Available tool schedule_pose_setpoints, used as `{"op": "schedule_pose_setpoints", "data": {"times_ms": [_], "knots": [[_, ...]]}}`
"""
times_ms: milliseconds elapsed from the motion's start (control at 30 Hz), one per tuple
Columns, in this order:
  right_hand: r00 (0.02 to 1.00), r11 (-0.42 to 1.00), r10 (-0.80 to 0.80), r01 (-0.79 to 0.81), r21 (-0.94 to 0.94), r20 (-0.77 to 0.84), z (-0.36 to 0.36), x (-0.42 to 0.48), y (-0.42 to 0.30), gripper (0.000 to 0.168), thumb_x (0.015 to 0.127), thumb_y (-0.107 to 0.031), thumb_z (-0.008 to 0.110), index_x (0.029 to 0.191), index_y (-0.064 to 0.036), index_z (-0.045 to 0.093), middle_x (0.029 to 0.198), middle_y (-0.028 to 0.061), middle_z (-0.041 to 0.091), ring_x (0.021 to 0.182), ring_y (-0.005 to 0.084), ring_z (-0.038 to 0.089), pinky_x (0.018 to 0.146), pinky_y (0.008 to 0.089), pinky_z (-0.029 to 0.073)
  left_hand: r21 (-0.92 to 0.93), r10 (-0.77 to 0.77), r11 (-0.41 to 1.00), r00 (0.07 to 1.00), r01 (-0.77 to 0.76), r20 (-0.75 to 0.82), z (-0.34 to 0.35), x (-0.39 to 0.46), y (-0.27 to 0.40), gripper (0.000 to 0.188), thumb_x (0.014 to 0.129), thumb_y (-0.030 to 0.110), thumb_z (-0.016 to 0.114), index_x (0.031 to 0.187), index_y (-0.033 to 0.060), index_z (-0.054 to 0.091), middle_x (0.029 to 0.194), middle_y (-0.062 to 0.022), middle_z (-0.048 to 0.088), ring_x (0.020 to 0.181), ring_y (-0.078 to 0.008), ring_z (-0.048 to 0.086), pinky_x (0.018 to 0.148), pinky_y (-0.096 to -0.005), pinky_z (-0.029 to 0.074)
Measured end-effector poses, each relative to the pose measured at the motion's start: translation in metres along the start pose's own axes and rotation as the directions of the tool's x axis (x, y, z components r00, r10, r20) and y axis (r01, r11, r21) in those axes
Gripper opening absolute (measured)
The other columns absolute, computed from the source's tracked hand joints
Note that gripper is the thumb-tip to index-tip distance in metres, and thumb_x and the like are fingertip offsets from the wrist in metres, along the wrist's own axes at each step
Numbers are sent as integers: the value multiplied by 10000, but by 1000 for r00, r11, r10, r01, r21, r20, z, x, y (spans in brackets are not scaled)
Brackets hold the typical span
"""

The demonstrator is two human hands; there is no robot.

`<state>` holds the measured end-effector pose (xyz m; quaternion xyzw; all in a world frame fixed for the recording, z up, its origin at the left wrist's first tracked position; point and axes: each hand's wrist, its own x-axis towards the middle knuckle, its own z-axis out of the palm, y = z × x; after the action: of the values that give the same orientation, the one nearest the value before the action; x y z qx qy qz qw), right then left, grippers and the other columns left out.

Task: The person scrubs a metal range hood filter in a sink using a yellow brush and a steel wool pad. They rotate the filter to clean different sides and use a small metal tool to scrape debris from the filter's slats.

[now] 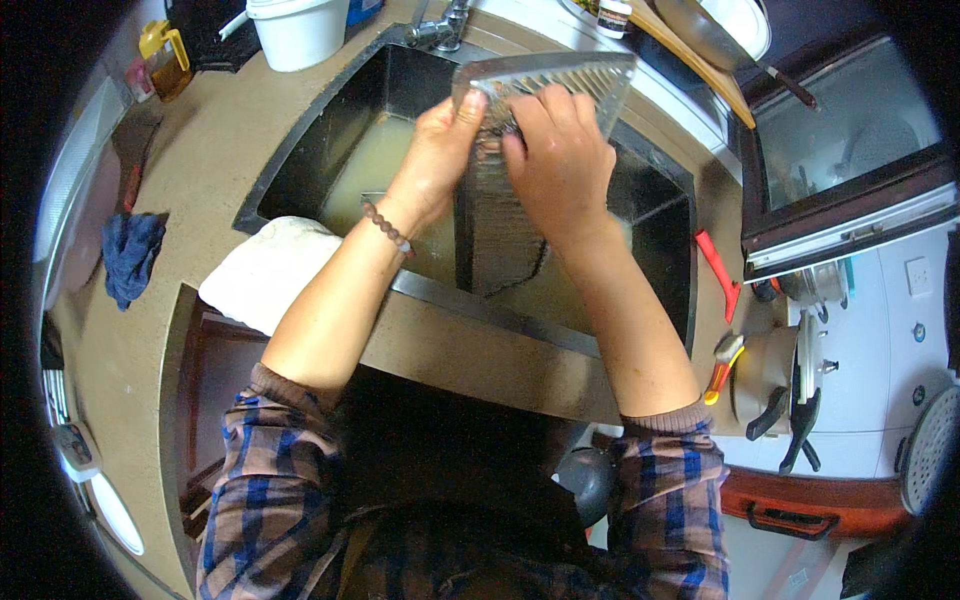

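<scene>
My left hand [442, 150] grips the left edge of a shiny, see-through ribbed panel [611, 82], its thumb on top. The panel is tilted above the sink's middle; its exact kind and material cannot be told. My right hand [559, 142] lies over the panel with bent fingers, and whether something is under them is hidden. A blurred, streaked area below the hands may be the panel's lower part. Beneath is a dark double-basin sink [292, 184]. Cloudy water [367, 161] stands in its left basin.
A white cloth [274, 262] hangs over the sink's front left corner. Left on the counter lie a dark blue cloth [133, 255] and an oil jug [165, 64]. A white bucket [296, 34] stands behind. On the right are a red-handled tool [718, 274], a brush [724, 367] and a pressure cooker [772, 382].
</scene>
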<state>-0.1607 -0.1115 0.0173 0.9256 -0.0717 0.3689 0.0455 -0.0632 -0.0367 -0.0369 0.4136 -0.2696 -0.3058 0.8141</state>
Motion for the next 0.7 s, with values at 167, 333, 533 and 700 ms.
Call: {"op": "schedule_pose_setpoints", "data": {"times_ms": [167,333,533,700], "knots": [[990,989,143,-143,30,9,-3,-34,40,233,669,-37,619,895,-66,569,837,113,548,807,300,542,668,364,456,23,-19,1000,1000,19,18,-3,4,-4,366,923,359,399,1073,63,552,938,-33,617,823,-97,569,753,-258,459],[968,986,46,-4,169,-246,4,-1,10,223,681,-69,618,900,-59,575,839,112,563,785,288,553,654,347,465,-73,-79,994,995,84,64,6,-8,8,516,900,483,348,1156,60,494,1052,-51,554,952,-118,510,822,-278,432],[998,999,30,-31,-24,-57,36,-14,-16,278,614,-135,673,863,-108,554,878,42,504,850,250,494,622,337,470,-279,-191,943,982,182,-4,-1,-6,3,517,846,530,419,1097,87,511,1084,-53,547,1004,-161,508,873,-333,420],[987,986,132,-121,117,-94,42,-33,-3,238,647,-85,654,865,-93,558,854,56,530,809,238,519,628,337,455,-326,-237,915,971,238,42,-3,1,-11,470,857,484,440,1080,81,532,1036,-44,579,985,-156,523,876,-341,416]]}}
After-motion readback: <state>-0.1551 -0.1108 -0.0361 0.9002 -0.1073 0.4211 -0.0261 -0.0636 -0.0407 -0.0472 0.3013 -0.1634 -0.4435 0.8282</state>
